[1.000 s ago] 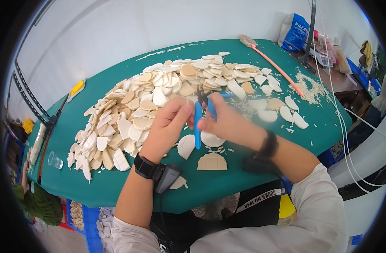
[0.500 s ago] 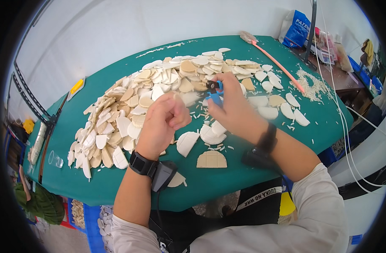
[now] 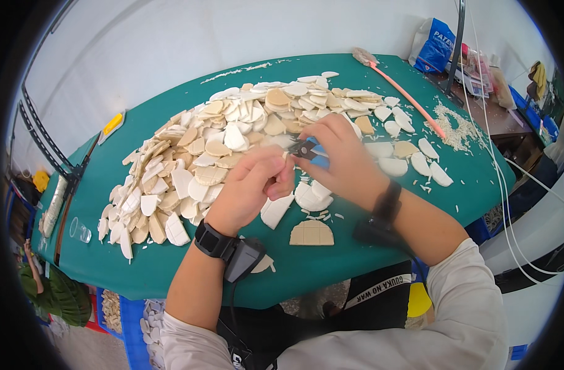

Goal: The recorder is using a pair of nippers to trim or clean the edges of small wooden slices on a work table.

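My right hand [image 3: 343, 157] is wrapped round blue-handled cutting pliers [image 3: 319, 158], whose dark jaws point left. My left hand [image 3: 254, 182] is closed in a pinch at the jaw tips. A small pale piece [image 3: 286, 156] shows between its fingertips; most of it is hidden by the hand. Behind both hands spreads a heap of flat, half-round white and beige pieces [image 3: 164, 166]. Just in front of the hands lie a beige scored half-round piece [image 3: 311, 233] and white half-round pieces [image 3: 312, 196], with small white scraps around them.
A pink-handled brush [image 3: 411, 98] lies at the back right beside a pile of white scraps [image 3: 457, 129]. On the left are a clear cup [image 3: 80, 230] and a yellow-and-white tool [image 3: 112, 124]. Blue bins [image 3: 134, 324] with pieces stand below the table's front left edge.
My left hand has moved right and slightly down, up to the pliers. The pliers have turned, so their jaws now point at the left fingertips, where a small pale piece shows.
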`<state>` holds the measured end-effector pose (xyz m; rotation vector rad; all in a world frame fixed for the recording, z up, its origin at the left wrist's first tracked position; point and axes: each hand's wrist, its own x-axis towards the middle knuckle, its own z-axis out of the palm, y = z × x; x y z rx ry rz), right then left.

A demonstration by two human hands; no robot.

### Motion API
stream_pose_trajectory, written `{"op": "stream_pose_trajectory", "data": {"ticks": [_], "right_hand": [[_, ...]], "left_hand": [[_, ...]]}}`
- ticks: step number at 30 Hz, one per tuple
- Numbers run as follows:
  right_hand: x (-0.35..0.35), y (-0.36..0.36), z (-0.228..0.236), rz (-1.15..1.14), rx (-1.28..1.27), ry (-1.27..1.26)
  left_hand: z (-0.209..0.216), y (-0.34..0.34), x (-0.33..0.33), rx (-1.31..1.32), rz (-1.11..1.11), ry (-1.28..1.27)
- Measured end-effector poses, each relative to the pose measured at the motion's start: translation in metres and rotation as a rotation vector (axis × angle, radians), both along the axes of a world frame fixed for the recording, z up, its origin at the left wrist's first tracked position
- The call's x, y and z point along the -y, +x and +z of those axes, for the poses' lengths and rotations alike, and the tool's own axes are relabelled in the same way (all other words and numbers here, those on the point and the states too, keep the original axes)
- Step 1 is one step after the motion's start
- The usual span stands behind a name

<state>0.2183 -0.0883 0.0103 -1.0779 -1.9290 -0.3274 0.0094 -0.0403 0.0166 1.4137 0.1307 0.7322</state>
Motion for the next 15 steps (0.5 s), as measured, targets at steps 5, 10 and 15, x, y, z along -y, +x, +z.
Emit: {"op": "stream_pose_trajectory", "data": {"ticks": [5, 10, 15], "right_hand": [[0.0005, 0.0008, 0.0017, 0.000, 0.050, 0.032], [-0.0003, 0.0004, 0.0006, 0.016, 0.016, 0.035], [-0.0011, 0.0009, 0.0002, 0.024, 0.000, 0.022]], "left_hand": [[0.0010, 0.0005, 0.0013, -0.012, -0.036, -0.017], [0.0019, -0.0003, 0.0006, -0.021, -0.043, -0.020], [0.0013, 0.0008, 0.0004, -0.015, -0.050, -0.026]]}}
